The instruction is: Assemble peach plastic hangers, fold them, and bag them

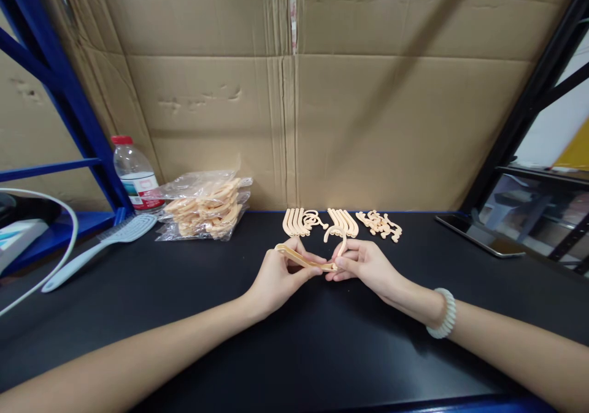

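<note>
Currently L hand (pixel 276 278) & R hand (pixel 365 266) both pinch thin curved peach plastic strip (pixel 301 258) betw. them, just above black tabletop (pixel 322 351), near sorted peach pieces (pixel 299 221); looks mid-assembly, ends need careful lining up.

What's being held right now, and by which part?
A peach plastic strip, between both hands: the left hand pinches its left half, the right hand its right end. Fingers hide the exact contact.

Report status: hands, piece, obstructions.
Left hand and right hand each pinch an end of the peach plastic piece. Held over the black table. Rows of like pieces behind, apart.
</note>
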